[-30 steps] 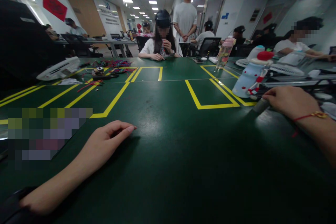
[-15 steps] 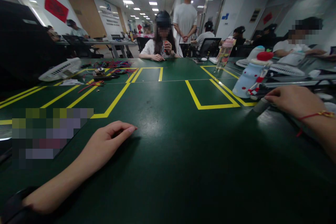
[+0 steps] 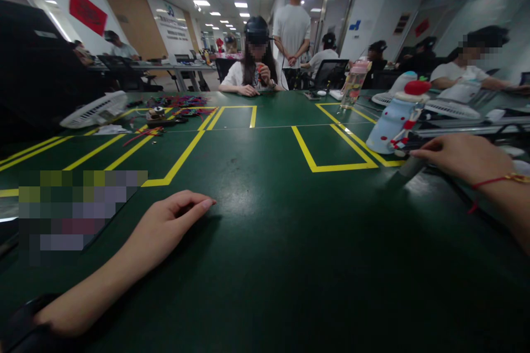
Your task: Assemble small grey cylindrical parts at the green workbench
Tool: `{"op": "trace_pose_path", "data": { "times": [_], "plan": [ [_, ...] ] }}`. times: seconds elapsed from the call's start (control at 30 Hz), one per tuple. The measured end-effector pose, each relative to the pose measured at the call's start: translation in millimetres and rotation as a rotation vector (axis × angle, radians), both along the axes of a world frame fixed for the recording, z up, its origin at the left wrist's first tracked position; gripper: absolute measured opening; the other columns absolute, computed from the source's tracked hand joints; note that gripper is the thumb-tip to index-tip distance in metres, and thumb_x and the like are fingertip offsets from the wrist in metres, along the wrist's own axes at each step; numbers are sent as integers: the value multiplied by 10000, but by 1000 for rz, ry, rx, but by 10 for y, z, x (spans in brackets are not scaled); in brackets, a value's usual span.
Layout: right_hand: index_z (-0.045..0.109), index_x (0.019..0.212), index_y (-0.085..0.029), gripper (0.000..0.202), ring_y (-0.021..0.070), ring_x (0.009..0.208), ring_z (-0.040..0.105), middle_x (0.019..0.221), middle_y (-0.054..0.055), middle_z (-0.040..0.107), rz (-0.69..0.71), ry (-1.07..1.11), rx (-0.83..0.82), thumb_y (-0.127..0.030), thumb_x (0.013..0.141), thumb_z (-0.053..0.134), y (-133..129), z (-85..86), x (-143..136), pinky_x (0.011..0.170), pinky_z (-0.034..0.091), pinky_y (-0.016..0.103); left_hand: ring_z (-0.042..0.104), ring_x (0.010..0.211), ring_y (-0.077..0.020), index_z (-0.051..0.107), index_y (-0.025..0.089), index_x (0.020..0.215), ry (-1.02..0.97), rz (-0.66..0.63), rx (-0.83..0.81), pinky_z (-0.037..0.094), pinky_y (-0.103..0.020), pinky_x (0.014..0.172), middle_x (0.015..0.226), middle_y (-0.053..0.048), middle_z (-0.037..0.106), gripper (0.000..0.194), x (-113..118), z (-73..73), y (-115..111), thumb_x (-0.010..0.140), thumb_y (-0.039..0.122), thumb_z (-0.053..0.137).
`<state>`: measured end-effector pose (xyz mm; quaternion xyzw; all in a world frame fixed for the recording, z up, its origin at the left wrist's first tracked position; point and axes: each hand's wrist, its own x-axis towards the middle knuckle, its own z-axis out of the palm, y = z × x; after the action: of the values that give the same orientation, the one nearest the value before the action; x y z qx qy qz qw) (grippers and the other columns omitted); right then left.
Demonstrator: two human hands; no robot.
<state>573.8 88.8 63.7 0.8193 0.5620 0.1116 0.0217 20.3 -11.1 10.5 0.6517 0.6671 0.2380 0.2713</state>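
My left hand (image 3: 176,219) rests on the dark green table with thumb and fingers pressed together, and nothing shows between them. On the right, my right hand (image 3: 464,159) pinches the top end of a small grey cylinder (image 3: 409,168) between thumb and fingers. Its lower end is at the table top, where a dark reflection shows; its exact kind I cannot make out. Just beyond that hand stands a light-blue bottle (image 3: 385,129) with red spots and a red top.
A pixelated flat item (image 3: 83,209) lies left of my left hand. Red and dark wires (image 3: 182,102) and a white fan (image 3: 95,109) are at the far left. A clear bottle with a pink lid (image 3: 355,85) stands farther back. Across the table sits a person (image 3: 248,77).
My right hand has shifted slightly to the left, and its fingers sit a little farther over the cylinder's top. The left hand stays where it was.
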Motion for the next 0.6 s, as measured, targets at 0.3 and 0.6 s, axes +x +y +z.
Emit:
{"op": "trace_pose_path", "data": {
  "times": [0.3, 0.6],
  "plan": [
    [731, 1068, -269, 443, 300, 961, 615, 1100, 125, 679, -62, 34, -15, -579, 824, 530, 19, 9, 12, 746, 445, 382, 680, 937, -257, 726, 237, 1004, 11, 8, -6, 470, -350, 844, 998, -23, 760, 425, 35, 44, -14, 878, 598, 539],
    [770, 934, -213, 390, 243, 864, 589, 948, 112, 705, -20, 75, -35, -550, 802, 626, 20, 110, 70, 727, 409, 334, 673, 1007, -263, 729, 251, 1023, 8, -5, -7, 467, -346, 878, 1066, -19, 758, 411, 5, 11, -3, 889, 593, 544]
  ]
}}
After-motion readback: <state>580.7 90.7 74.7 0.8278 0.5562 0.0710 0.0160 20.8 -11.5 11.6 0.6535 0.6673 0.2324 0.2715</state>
